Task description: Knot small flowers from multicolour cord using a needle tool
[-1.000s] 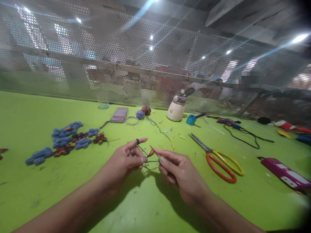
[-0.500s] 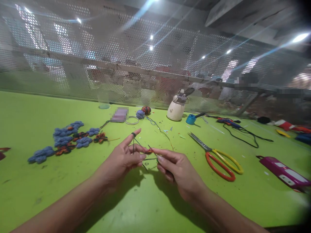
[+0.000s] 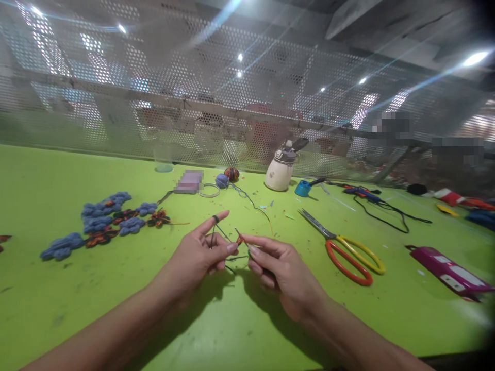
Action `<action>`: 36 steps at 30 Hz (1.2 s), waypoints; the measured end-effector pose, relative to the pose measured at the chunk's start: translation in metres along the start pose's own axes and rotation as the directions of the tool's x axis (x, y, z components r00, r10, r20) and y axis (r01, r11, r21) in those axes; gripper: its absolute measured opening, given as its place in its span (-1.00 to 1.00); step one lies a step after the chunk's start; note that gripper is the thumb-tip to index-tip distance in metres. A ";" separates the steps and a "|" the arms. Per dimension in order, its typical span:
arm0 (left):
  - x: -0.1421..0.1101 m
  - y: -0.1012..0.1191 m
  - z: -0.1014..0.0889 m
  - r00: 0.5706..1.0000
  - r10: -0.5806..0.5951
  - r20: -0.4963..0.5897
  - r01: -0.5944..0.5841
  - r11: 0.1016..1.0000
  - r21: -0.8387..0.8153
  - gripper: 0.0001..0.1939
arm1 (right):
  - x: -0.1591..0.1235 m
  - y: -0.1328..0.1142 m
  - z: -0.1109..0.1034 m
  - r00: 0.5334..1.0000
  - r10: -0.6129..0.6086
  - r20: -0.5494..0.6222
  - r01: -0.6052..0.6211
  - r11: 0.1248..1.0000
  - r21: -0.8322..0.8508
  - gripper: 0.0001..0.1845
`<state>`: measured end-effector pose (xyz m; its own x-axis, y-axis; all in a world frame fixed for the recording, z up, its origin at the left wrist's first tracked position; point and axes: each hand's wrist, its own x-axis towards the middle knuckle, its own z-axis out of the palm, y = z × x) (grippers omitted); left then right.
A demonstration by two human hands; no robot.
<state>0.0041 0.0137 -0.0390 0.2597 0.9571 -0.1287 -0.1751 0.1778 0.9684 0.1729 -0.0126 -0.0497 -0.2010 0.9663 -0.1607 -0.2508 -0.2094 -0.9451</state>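
Note:
My left hand (image 3: 201, 250) has dark yarn (image 3: 224, 230) looped round its raised index finger. Its thumb and other fingers pinch a small orange-and-dark piece of crochet (image 3: 240, 240). In my right hand (image 3: 280, 263) is a thin crochet hook (image 3: 237, 232), its tip poking up by the crochet piece, with the forefinger resting close to the stitches. Loose dark strands hang below, between both hands. Further left lie crocheted flowers in blue (image 3: 98, 210) and orange-black (image 3: 158, 218). Behind the hands, a blue yarn ball (image 3: 221, 180) touches a multicoloured one (image 3: 232, 174).
Scissors (image 3: 342, 247) with red and yellow handles lie right of my hands on the green table (image 3: 185, 330). Beyond are a magenta power strip (image 3: 444, 268), a glue gun (image 3: 361, 193), a blue container (image 3: 302, 188), a white bottle (image 3: 279, 172) and a perforated screen (image 3: 185, 118).
My left hand has shifted right, closer to my right hand, and its raised index finger leans further right. The right hand stays almost in place, still holding the crochet hook.

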 end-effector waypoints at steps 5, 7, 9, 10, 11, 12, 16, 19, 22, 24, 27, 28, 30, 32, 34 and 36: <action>0.000 -0.003 0.003 0.999 -0.012 -0.038 0.010 0.999 -0.032 -0.18 | 0.002 0.004 0.001 1.000 -0.004 -0.017 0.005 0.999 0.052 -0.60; 0.001 -0.003 0.002 0.999 -0.001 -0.046 0.000 1.000 -0.030 -0.13 | 0.002 0.005 0.001 1.000 0.006 -0.018 -0.005 0.999 0.043 -0.59; 0.003 -0.003 0.000 0.999 0.009 -0.046 -0.011 0.999 -0.034 -0.08 | 0.002 0.005 0.001 1.000 0.017 -0.023 -0.016 0.999 0.028 -0.59; 0.003 -0.003 -0.001 0.999 0.016 -0.046 -0.017 0.999 -0.037 -0.07 | 0.002 0.005 0.002 1.000 0.019 -0.025 -0.018 1.000 0.024 -0.59; 0.004 -0.002 -0.001 0.999 0.019 -0.045 -0.021 0.999 -0.040 -0.06 | 0.002 0.004 0.002 1.000 0.020 -0.024 -0.019 1.000 0.023 -0.59; 0.004 -0.002 -0.001 0.999 0.019 -0.045 -0.021 0.999 -0.043 -0.06 | 0.002 0.004 0.003 1.000 0.019 -0.024 -0.018 1.000 0.024 -0.58; 0.003 0.000 -0.001 0.999 0.023 -0.041 -0.025 0.998 -0.052 -0.07 | 0.003 0.003 0.005 0.999 0.024 -0.029 -0.023 0.999 0.034 -0.57; 0.003 0.000 -0.001 0.999 0.029 -0.033 -0.031 0.997 -0.064 -0.08 | 0.003 0.003 0.004 0.999 0.025 -0.027 -0.023 0.999 0.043 -0.58; 0.003 -0.001 0.000 0.999 0.036 -0.017 -0.037 0.997 -0.066 -0.11 | 0.004 0.003 0.003 1.000 0.019 -0.023 -0.018 0.998 0.055 -0.58; 0.003 -0.003 0.001 0.999 0.040 -0.018 -0.041 0.998 -0.053 -0.16 | 0.005 0.005 0.003 1.000 0.019 -0.019 -0.018 0.998 0.063 -0.58; 0.003 -0.006 0.001 0.998 0.048 -0.041 -0.049 0.999 -0.017 -0.24 | 0.007 0.007 0.003 0.999 0.033 -0.021 -0.032 0.998 0.055 -0.57; 0.004 -0.007 0.000 0.998 0.046 -0.044 -0.046 0.999 0.001 -0.26 | 0.007 0.007 0.003 0.999 0.034 -0.023 -0.033 0.998 0.045 -0.57; 0.006 -0.008 -0.003 0.999 0.038 -0.024 -0.037 0.998 0.045 -0.32 | 0.008 0.006 0.003 0.999 0.030 -0.025 -0.031 1.000 -0.006 -0.59; 0.008 -0.008 -0.007 0.999 0.012 0.046 -0.017 0.995 0.095 -0.31 | 0.008 0.004 0.002 1.000 0.029 -0.011 -0.029 0.995 -0.094 -0.64; 0.010 -0.007 -0.009 0.993 -0.025 0.118 0.008 0.990 0.141 -0.21 | 0.008 0.002 0.000 0.999 0.033 0.008 -0.031 0.983 -0.180 -0.71; 0.011 -0.006 -0.010 0.985 -0.066 0.158 0.036 0.982 0.186 -0.13 | 0.009 0.002 0.000 0.999 0.049 0.025 -0.042 0.974 -0.220 -0.76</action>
<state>-0.0018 0.0253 -0.0483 0.4170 0.8953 -0.1566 0.0139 0.1660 0.9860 0.1710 -0.0041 -0.0529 -0.2366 0.9509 -0.1993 -0.0272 -0.2115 -0.9770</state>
